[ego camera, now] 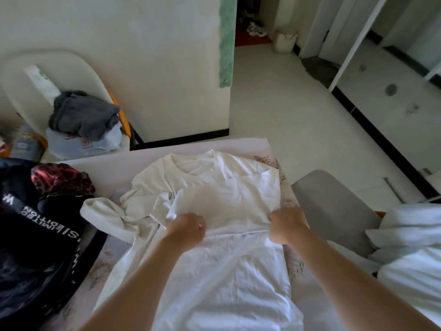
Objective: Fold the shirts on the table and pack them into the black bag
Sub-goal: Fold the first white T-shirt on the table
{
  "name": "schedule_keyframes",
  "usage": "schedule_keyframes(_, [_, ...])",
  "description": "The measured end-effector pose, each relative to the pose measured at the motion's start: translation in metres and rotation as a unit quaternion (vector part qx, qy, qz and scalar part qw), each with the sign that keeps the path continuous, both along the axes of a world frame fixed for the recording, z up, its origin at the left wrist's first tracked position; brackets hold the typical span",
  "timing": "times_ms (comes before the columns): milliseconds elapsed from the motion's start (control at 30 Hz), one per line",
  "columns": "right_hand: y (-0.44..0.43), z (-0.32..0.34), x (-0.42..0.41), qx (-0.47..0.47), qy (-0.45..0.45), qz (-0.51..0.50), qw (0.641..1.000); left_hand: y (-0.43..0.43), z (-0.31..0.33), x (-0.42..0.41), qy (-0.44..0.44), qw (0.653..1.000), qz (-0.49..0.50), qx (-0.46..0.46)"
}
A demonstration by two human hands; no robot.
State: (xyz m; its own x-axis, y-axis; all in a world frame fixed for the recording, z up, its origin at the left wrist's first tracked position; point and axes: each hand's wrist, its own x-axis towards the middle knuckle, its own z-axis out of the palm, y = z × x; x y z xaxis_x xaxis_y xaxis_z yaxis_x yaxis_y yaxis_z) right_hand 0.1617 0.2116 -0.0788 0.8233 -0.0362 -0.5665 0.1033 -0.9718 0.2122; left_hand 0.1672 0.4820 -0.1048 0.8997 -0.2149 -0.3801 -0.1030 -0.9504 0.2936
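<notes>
Nearest the lens: two bare forearms, reaching forward over the work. White shirt (222,271), largest item, spread flat on the table (195,145), collar at the far end, well beyond the fingertips; lower body running back beneath both wrists. One sleeve trailing loose, outward of the left fingers. Folded panel of the shirt lying across the chest just beyond the knuckles, its hem forming a straight line from one hand to the other; probably held taut at both ends to keep the crease square. Black bag (35,235), white lettering, well outward of the left fingers at the table's edge, contents not legible; likely kept within reach for packing. Left hand (187,229): fingers curled shut, pinching cloth at the panel's corner. Right hand (286,226): fingers closed likewise on the opposite corner, thumb hidden. Step judged: a crosswise fold in progress, packing not yet begun for this garment.
</notes>
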Motion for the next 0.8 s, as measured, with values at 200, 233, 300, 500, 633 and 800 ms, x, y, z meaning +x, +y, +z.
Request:
schedule_keyframes(200, [0.077, -0.006, 0.004, 0.267, -0.078, 0.061, 0.959, 0.053, -0.004, 0.006, -0.206, 0.96, 0.175, -0.07])
schedule_keyframes(233, [0.092, -0.014, 0.0, 0.285, -0.052, 0.089, 0.953, 0.061, -0.003, 0.006, -0.172, 0.963, 0.205, -0.036])
schedule_keyframes(300, [0.112, -0.03, -0.008, 0.252, -0.038, 0.137, 0.957, 0.079, -0.002, 0.005, -0.068, 0.973, 0.221, 0.031])
schedule_keyframes(500, [0.148, -0.029, 0.003, 0.187, -0.067, 0.096, 0.975, 0.121, 0.002, -0.002, -0.08, 0.981, 0.174, 0.024])
schedule_keyframes(633, [0.193, -0.02, 0.019, 0.247, -0.125, 0.114, 0.954, 0.162, 0.006, -0.006, -0.135, 0.976, 0.096, 0.141])
schedule_keyframes(800, [0.26, -0.025, 0.008, 0.318, -0.117, 0.151, 0.929, 0.207, 0.017, 0.01, -0.143, 0.966, -0.003, 0.216])
